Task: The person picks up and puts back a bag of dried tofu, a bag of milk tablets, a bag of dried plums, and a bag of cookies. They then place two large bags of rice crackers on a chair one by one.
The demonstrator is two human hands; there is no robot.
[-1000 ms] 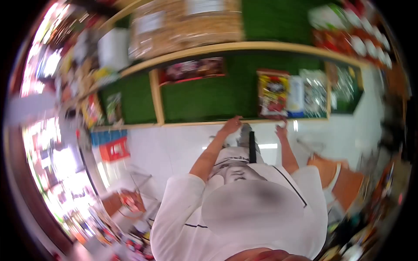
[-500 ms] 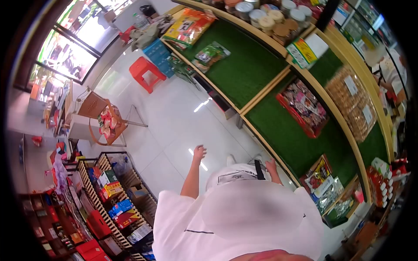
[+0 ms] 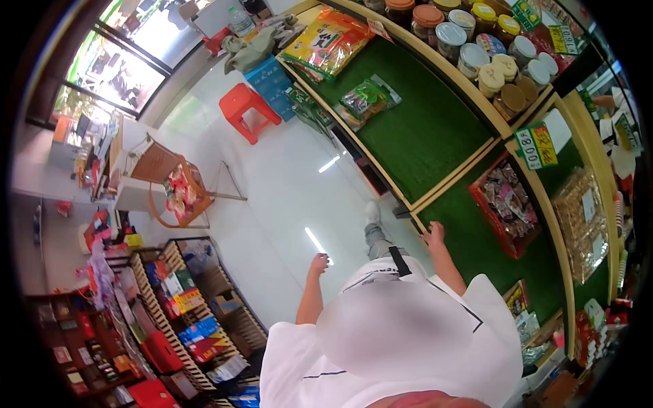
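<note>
My left hand (image 3: 320,264), loosely curled and empty, hangs over the floor (image 3: 286,204); my right hand (image 3: 433,236), half open and empty, is at the green shelf (image 3: 462,221), left of a red tray (image 3: 509,247) of wrapped packets (image 3: 509,204). Upper right: lidded jars (image 3: 451,37).

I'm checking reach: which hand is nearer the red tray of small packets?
Right. The right hand is at the edge of the shelf, left of the red tray; the left hand hangs farther left, over the floor.

I am reading "800" on the price card (image 3: 537,145) near the red tray (image 3: 494,224), finding other lettering too small.
</note>
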